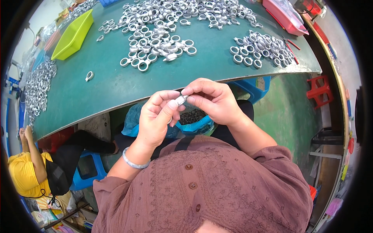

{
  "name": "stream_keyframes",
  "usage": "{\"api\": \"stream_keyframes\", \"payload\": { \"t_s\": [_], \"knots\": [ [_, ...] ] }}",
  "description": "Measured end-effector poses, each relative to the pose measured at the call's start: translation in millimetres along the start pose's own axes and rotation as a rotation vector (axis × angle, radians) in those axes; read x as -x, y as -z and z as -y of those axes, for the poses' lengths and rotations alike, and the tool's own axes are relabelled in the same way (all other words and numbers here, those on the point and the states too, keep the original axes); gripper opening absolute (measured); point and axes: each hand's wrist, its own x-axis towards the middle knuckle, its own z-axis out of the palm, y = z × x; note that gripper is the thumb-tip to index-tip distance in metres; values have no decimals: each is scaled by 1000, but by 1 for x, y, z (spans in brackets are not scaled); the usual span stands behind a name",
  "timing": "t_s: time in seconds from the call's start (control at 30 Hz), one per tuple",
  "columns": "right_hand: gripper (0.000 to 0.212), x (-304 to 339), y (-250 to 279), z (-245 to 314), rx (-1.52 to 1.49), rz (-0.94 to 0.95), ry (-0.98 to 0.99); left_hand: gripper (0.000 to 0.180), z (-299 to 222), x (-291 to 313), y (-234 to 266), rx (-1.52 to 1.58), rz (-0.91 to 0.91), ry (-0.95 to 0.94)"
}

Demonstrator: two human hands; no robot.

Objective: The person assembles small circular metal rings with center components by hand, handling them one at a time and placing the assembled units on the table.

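Just off the table's near edge, my left hand (155,114) grips a small silver metal ring with a lug (180,100) between thumb and fingers. My right hand (215,101) pinches at the lug end of the same ring; fingertips partly hide that end, and I cannot make out whether a small separate part is there. Below my hands a blue plastic-lined container (198,126) holds many small dark parts. One loose silver ring (89,75) lies by itself on the green table (112,87), left of a large heap of similar rings (155,44).
A smaller ring heap (264,49) lies at the right, beside red-handled pliers (292,44). A yellow-green tray (73,35) and a pink tray (285,17) stand on the table. At left, a person in a yellow top (27,173) sits near a ring pile. A red stool (319,91) stands right.
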Motion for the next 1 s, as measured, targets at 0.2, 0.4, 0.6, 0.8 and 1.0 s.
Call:
{"api": "stream_keyframes", "payload": {
  "t_s": [0.2, 0.4, 0.6, 0.8, 1.0],
  "knots": [
    [15, 1, 2, 1, -18, 36, 11, 39, 5, 2, -3, -306, -39, -324],
    [16, 1, 1, 0, -81, 34, 1, 46, 5, 3, -3, -378, -45, -390],
    [17, 1, 0, -4, -130, 22, -17, 37, 7, 2, 2, -480, -38, -340],
    [15, -6, 14, 1, 23, -49, -33, 28, 11, -2, 3, -472, -17, -239],
    [13, -52, 43, -11, 859, -226, 212, 26, 38, -18, 9, -939, 113, -301]
  ]
}}
